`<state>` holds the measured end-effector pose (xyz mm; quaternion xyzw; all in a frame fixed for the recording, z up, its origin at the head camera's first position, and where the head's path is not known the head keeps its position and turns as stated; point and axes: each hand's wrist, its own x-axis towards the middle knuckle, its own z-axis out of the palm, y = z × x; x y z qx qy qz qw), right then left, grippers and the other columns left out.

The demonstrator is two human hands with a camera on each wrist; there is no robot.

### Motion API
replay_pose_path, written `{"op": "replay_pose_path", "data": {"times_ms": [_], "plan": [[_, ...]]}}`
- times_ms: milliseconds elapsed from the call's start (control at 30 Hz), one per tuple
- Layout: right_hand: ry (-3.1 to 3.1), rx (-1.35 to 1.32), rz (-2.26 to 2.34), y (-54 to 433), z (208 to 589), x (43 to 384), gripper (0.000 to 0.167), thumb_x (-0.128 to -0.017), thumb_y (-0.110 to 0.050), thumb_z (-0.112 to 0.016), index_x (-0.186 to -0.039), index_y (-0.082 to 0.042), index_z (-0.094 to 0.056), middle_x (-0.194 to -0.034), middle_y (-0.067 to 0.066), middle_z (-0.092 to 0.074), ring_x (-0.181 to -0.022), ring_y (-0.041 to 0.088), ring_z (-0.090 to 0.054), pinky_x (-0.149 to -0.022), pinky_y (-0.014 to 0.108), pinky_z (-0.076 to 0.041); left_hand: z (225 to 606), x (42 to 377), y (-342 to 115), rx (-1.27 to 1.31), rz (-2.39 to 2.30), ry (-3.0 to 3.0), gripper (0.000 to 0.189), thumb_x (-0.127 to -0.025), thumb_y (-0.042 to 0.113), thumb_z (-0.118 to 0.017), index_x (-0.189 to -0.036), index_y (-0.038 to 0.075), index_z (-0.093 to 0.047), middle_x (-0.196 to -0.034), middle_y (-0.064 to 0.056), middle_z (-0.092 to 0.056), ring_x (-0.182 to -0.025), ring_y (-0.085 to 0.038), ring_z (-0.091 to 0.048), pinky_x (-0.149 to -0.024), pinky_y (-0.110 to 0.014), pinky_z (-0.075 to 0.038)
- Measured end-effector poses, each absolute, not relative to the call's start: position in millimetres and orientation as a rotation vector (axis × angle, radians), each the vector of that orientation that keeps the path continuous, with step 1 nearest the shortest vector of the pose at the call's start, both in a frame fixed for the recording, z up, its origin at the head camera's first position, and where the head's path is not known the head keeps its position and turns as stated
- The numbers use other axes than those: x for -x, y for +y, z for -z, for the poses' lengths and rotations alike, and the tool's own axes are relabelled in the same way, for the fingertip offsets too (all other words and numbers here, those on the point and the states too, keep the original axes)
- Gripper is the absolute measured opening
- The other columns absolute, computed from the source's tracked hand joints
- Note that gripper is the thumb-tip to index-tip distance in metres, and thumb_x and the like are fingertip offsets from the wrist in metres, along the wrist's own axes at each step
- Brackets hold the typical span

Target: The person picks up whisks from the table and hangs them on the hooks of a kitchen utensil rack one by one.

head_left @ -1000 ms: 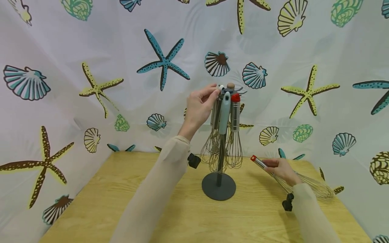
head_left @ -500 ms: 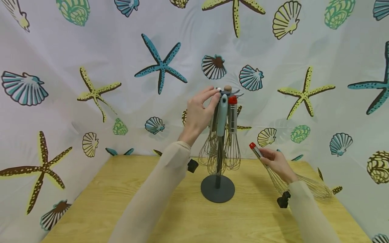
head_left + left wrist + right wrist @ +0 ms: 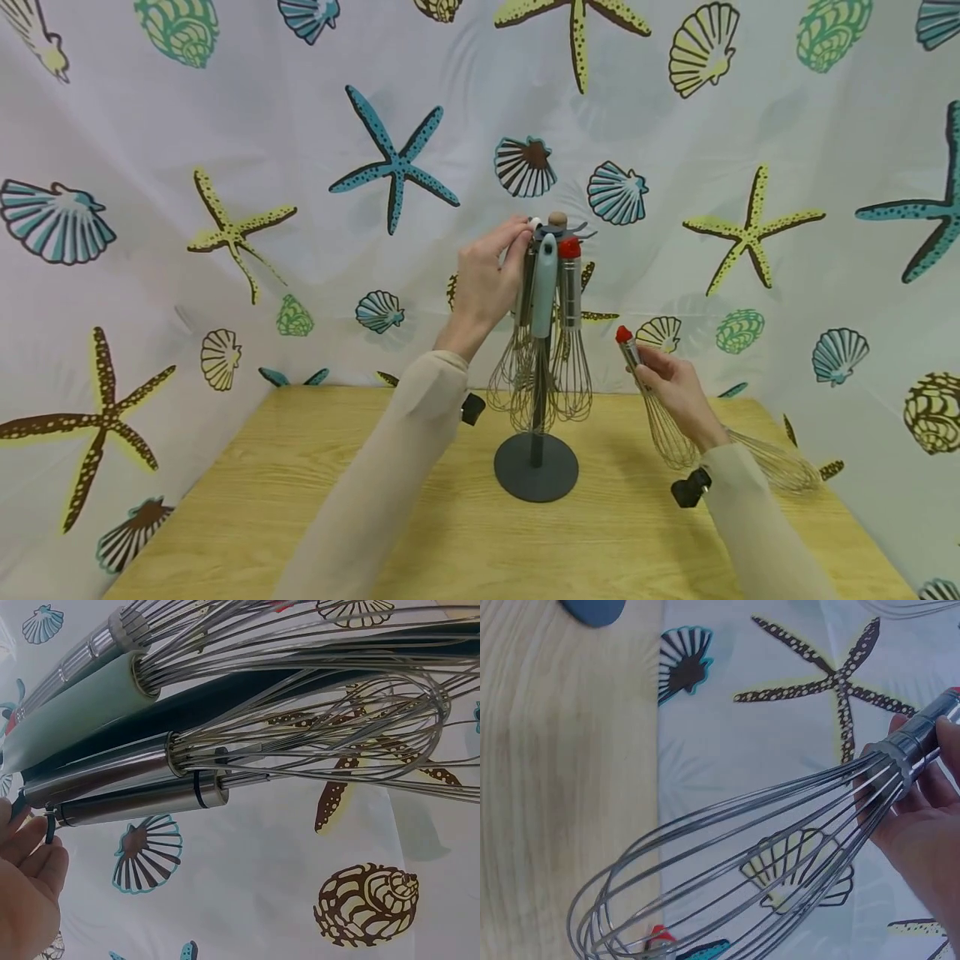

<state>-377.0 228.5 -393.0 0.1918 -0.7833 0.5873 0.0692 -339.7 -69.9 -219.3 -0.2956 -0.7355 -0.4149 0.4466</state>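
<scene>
A dark rotating stand (image 3: 536, 467) holds several hanging whisks: a pale green-handled whisk (image 3: 545, 287), a steel whisk with a red end (image 3: 571, 287), and steel-handled ones behind, two shown in the left wrist view. At the stand's top my left hand (image 3: 483, 279) pinches a dark hook (image 3: 51, 827) beside the handle ends. To the stand's right, my right hand (image 3: 678, 392) grips a red-tipped steel whisk (image 3: 632, 354) by its handle, raised off the table with its wires pointing down. The right wrist view shows thumb and fingers around the whisk's handle (image 3: 919, 739).
A further whisk (image 3: 780, 462) lies on the wooden table (image 3: 360, 467) at the right, partly hidden by my right forearm; a red handle end (image 3: 660, 937) shows in the right wrist view. A patterned cloth (image 3: 300, 125) hangs behind and at both sides.
My right hand has lifted the red-tipped whisk off the table and tilted it more upright, red end up. My left hand has stayed at the top of the stand.
</scene>
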Motion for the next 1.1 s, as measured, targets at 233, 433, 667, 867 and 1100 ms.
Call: {"op": "replay_pose_path", "data": {"times_ms": [233, 433, 667, 867, 1100], "plan": [[-2.227, -0.65, -1.892, 217, 372, 367, 0.053, -0.105, -0.017, -0.048, -0.153, -0.003, -0.032, -0.151, 0.025, -0.04, -0.111, -0.001, -0.061, -0.09, 0.016, -0.052, 220, 344, -71, 0.784, 1.014, -1.764, 0.025, -0.1, 0.011, -0.056, -0.116, -0.003, -0.07, -0.123, -0.018, -0.068, -0.125, -0.027, -0.059, -0.107, -0.025, -0.044], [-2.147, -0.696, -1.935, 206, 359, 359, 0.052, -0.104, -0.022, -0.049, -0.152, -0.008, -0.036, -0.149, 0.023, -0.044, -0.113, 0.003, -0.061, -0.091, 0.021, -0.053, 223, 344, -71, 0.766, 1.037, -1.753, 0.025, -0.1, 0.012, -0.058, -0.115, -0.003, -0.071, -0.125, -0.018, -0.066, -0.121, -0.026, -0.062, -0.103, -0.028, -0.048], [-2.029, -0.707, -2.056, 196, 341, 349, 0.052, -0.103, -0.023, -0.051, -0.152, -0.01, -0.038, -0.151, 0.021, -0.042, -0.114, 0.005, -0.061, -0.093, 0.023, -0.054, 225, 343, -73, 0.717, 1.072, -1.767, 0.024, -0.1, 0.015, -0.059, -0.112, 0.001, -0.074, -0.124, -0.015, -0.068, -0.119, -0.023, -0.064, -0.101, -0.029, -0.05], [-1.915, -0.744, -2.086, 187, 322, 344, 0.053, -0.101, -0.024, -0.054, -0.15, -0.009, -0.04, -0.142, 0.015, -0.053, -0.113, 0.011, -0.063, -0.089, 0.023, -0.055, 217, 344, -75, 0.722, 1.006, -1.784, 0.024, -0.101, 0.015, -0.056, -0.108, 0.002, -0.075, -0.119, -0.014, -0.07, -0.118, -0.022, -0.064, -0.103, -0.028, -0.049], [-1.827, -0.732, -2.092, 177, 310, 337, 0.051, -0.099, -0.02, -0.057, -0.147, -0.008, -0.045, -0.134, 0.003, -0.062, -0.112, 0.015, -0.065, -0.086, 0.025, -0.057, 219, 343, -75, 0.735, 1.006, -1.792, 0.023, -0.101, 0.014, -0.056, -0.102, 0.003, -0.076, -0.114, -0.013, -0.072, -0.118, -0.021, -0.065, -0.103, -0.027, -0.048]]}}
